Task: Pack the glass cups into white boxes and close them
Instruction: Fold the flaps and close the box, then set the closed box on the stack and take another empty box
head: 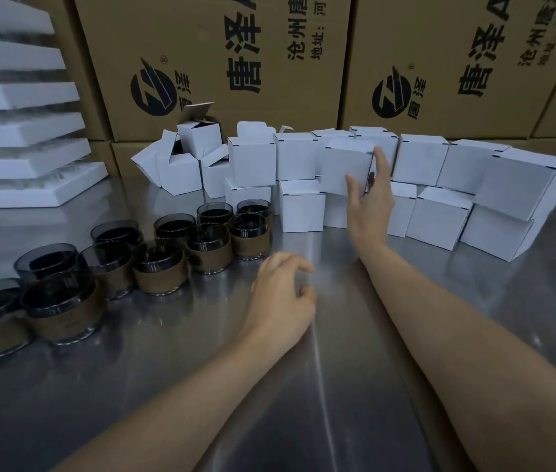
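The right hand reaches out, fingers spread wide at a closed white box in the stacked row; the left hand hovers loosely curled and empty above the desk; glass cups stand grouped to its left.

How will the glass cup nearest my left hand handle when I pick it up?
The glass cup is likely rigid and breakable, being dark glass. Its brown sleeve probably gives grip. Squat and wide, it seems unlikely to tip, but may clink the cups standing close beside it.
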`<state>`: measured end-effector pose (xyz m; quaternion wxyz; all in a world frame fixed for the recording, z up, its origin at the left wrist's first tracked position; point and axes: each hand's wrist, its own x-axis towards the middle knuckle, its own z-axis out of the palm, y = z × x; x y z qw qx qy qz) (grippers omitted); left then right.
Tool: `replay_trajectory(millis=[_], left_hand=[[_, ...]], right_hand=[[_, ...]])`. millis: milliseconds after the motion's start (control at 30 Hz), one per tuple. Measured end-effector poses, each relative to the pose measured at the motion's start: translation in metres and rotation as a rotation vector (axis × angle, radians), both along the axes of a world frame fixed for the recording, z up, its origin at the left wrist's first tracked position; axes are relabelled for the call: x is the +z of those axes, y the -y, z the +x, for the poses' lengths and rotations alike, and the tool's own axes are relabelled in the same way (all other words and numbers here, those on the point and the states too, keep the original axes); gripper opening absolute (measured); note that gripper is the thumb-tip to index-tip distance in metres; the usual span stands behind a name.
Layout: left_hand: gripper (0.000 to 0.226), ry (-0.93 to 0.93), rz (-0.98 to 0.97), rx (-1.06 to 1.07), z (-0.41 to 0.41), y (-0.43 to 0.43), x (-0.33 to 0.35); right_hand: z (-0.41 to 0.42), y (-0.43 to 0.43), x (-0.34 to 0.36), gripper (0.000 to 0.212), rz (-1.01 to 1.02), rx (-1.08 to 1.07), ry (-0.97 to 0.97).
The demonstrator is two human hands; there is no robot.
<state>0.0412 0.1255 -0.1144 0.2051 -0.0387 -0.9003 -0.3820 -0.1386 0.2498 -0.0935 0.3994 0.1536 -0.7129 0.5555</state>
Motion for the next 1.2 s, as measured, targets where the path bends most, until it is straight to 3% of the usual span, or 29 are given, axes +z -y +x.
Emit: replay_trajectory(millis=[167, 233, 433, 567, 733, 833, 967, 1200], left_hand=[[0.025, 0.043, 0.001, 0.013, -0.003, 0.000, -0.001], [0.024, 0.053, -0.004, 0.025, -0.003, -0.001, 0.000], [0.024, 0.092, -0.030, 0.039, -0.001, 0.001, 0.003], [0.028, 0.079, 0.024, 0.096, -0.004, 0.000, 0.004], [0.040, -0.022, 0.190, 0.146, -0.002, 0.004, 0.007], [0.045, -0.201, 0.277, 0.184, 0.005, 0.008, 0.012], [0.041, -0.377, 0.217, 0.209, 0.004, 0.020, 0.024], [0.025, -0.350, -0.001, 0.348, -0.065, 0.076, 0.088]], right_hand=[[-0.005, 0.005, 0.001, 0.038, 0.292, -0.483, -0.293], [-0.002, 0.008, 0.000, 0.034, 0.437, -0.521, -0.352], [0.001, 0.006, -0.005, 0.034, 0.630, -0.434, -0.001], [0.025, 0.014, -0.005, 0.035, 0.573, -0.362, 0.037], [0.081, 0.042, -0.011, 0.026, 0.514, -0.124, 0.130], [0.112, 0.054, -0.012, 0.021, 0.595, -0.020, 0.208], [0.139, 0.063, -0.011, 0.008, 0.829, 0.146, 0.261], [0.132, 0.075, -0.011, 0.018, 0.968, 0.098, 0.298]])
